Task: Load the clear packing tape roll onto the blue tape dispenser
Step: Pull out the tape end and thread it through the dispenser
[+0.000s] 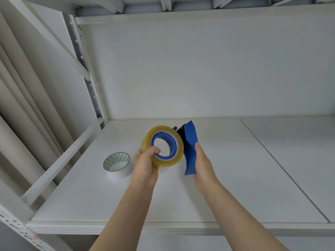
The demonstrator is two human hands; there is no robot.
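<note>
Nearest, at 6 o'clock: front lip of a white shelf (pixel 126 227), two bare forearms reaching up over it. Left hand (pixel 145 164) at centre, closed around the lower left rim of the clear packing tape roll (pixel 164 161), thumb hooked into the hole. Right hand (pixel 202 164) at 3 o'clock of the roll, wrapped around the handle of the blue tape dispenser (pixel 190 149), thumb lying along the handle's side. Roll held upright above the shelf, yellowish, seated around the dispenser's blue hub (pixel 172 142), hub ring visible inside the core. At 9 o'clock of the left hand, lying flat on the shelf just beside it: white tape roll (pixel 117 164) with green triangle print inside. Farthest, at 12 o'clock: plain white back panel (pixel 199 69).
</note>
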